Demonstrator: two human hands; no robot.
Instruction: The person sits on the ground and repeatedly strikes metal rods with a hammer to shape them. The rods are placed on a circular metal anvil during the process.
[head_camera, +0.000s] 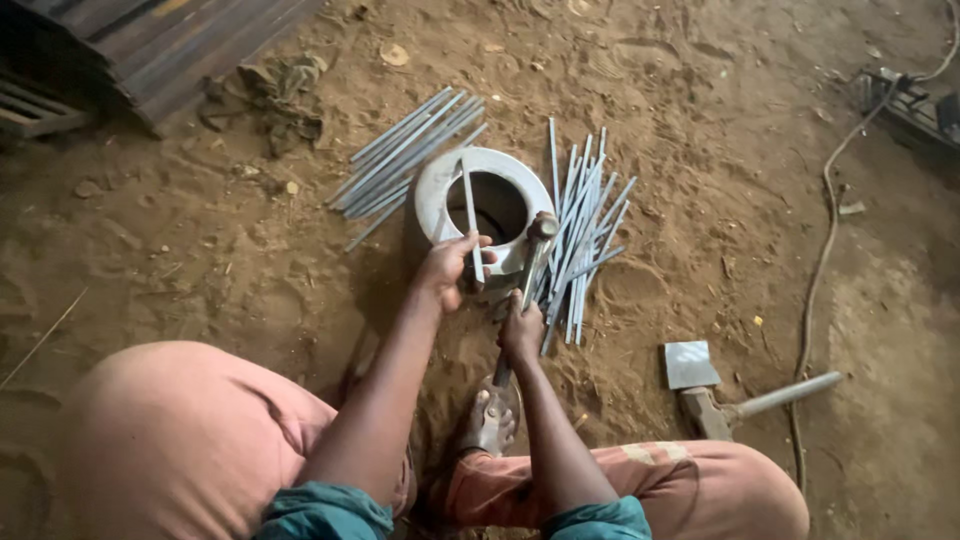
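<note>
I squat on a dirt floor over a thick grey metal ring (432, 190) that stands like a short hollow cylinder. My left hand (447, 268) grips a thin flat metal strip (468, 205) laid across the ring's rim. My right hand (521, 330) holds the handle of a small hammer (541, 229), its head resting on the ring's near right edge. One bare foot (490, 418) sits just below my hands.
Loose metal strips lie in one pile behind the ring (405, 150) and another to its right (585, 235). A larger sledgehammer (745, 402) and a square metal plate (690, 363) lie at right. A cable (825, 250) runs along the right side. Corrugated sheets (170, 45) sit top left.
</note>
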